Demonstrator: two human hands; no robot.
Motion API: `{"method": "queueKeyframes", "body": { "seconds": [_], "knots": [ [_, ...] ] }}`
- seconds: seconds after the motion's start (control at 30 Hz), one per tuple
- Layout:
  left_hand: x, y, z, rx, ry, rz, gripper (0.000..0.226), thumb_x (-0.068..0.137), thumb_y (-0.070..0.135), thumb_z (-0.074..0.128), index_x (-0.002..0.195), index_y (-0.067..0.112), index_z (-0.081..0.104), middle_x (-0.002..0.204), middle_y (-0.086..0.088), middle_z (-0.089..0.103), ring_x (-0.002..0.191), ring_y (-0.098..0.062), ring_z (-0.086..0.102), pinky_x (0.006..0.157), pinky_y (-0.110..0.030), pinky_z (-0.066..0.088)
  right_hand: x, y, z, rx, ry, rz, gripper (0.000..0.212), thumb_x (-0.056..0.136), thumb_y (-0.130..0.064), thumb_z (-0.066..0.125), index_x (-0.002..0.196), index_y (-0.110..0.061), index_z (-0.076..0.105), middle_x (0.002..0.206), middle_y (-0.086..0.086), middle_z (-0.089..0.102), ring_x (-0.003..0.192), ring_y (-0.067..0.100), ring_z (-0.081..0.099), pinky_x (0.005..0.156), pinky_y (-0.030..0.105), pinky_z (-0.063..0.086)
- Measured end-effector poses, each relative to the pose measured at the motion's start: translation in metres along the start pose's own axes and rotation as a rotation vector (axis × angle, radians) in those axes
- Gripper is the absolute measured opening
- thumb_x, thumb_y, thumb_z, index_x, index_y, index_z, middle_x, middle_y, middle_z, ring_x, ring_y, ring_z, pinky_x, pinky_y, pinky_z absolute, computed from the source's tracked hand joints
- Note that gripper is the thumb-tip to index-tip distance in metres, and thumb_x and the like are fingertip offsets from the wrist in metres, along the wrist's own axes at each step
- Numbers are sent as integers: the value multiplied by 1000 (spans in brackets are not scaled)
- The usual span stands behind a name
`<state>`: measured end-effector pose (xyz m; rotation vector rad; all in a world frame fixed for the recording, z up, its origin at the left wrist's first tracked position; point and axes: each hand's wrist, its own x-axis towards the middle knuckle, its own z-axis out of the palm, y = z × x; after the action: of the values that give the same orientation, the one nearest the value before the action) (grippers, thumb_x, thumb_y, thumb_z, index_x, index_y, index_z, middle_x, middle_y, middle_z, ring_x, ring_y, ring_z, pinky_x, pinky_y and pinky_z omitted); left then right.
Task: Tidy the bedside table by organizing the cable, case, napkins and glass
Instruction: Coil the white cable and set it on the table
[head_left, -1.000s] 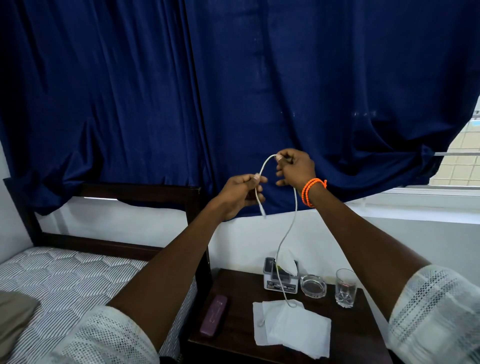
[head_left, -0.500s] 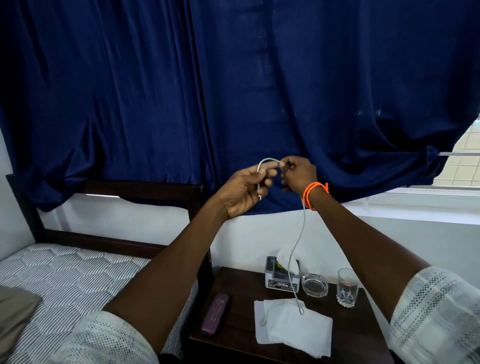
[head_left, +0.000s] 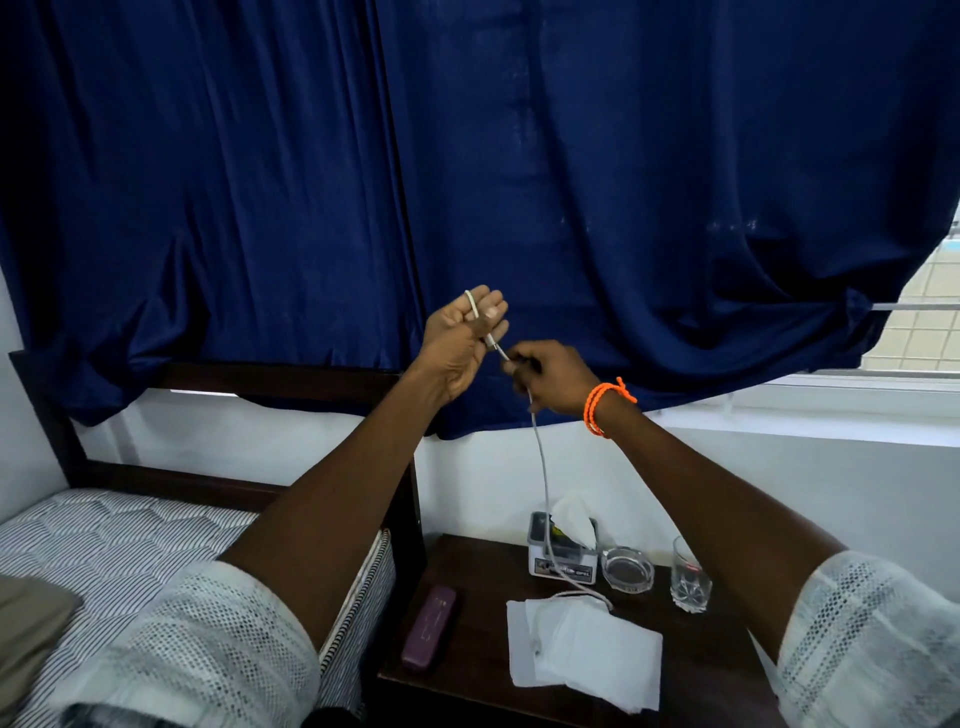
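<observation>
While both hands are gripping the cable (head_left: 543, 467):
Left hand (head_left: 462, 338) is looping it; right hand (head_left: 550, 376) is pinching it above the napkins (head_left: 592, 649).

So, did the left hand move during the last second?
Yes. The left hand went up and to the left against the dark headboard, away from the right hand, with the white cable now looped over its fingers.

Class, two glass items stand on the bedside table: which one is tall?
The drinking glass at the far right is tall; the ashtray beside it is low and wide.
</observation>
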<state>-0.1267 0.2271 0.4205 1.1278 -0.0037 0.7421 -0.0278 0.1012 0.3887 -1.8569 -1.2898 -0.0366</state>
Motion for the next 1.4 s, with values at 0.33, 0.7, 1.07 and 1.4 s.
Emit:
{"method": "queueKeyframes", "body": {
  "seconds": [0.33,0.7,1.07,1.4],
  "knots": [
    [7,-10,-22,698,40,196,57,96,-9,58,150,-1,41,152,-11,49,140,-20,49,118,-36,40,-2,-5,-6,-125,-192,-8,6,90,-10,65,94,-11,69,77,7,75,62,15,74,62,28,62],
    [14,-13,-52,974,-106,210,15,92,-5,67,105,3,64,149,1,50,142,-17,48,108,-36,50,20,-15,-51,-432,-72,-190,15,88,-6,65,97,-18,68,89,-2,58,78,15,57,76,30,48],
    [-5,-26,-51,1163,-281,-41,18,89,4,74,104,-5,67,107,-10,73,106,-22,69,105,-49,52,29,-26,-64,-499,-10,-327,7,92,-11,68,98,-14,69,100,0,54,91,20,57,84,33,51],
    [-30,-22,-14,463,-500,-315,48,98,-8,55,145,-8,44,142,-24,58,131,-32,60,106,-38,53,33,-19,-69,-358,197,-330,11,90,-10,70,100,-11,74,98,5,51,90,17,53,83,24,44]
  ]
}}
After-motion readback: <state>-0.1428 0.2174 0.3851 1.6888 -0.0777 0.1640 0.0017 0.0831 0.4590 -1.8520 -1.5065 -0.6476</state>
